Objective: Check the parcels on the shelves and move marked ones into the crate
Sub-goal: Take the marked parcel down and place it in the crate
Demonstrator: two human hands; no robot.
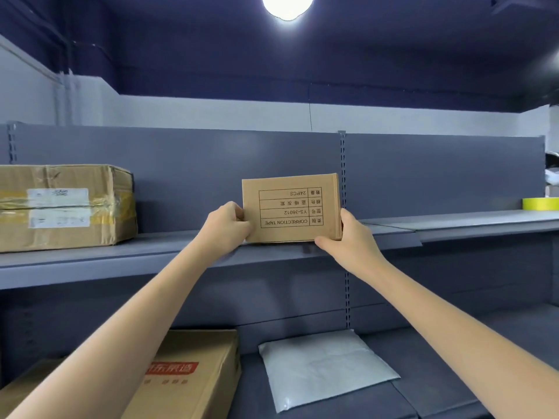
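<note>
Your left hand (226,226) and right hand (348,237) clamp the small box (292,207) by its two sides, holding it upright at the front edge of the top shelf (90,258), its printed table upside down. To the left on that shelf sits a big taped carton (65,207), well apart. A yellow tape roll (540,204) lies far right. On the shelf below you see a box with a red logo (193,370) and a grey mailer (326,367) beside it.

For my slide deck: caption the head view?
Both hands hold a small box upside down at the shelf.
</note>
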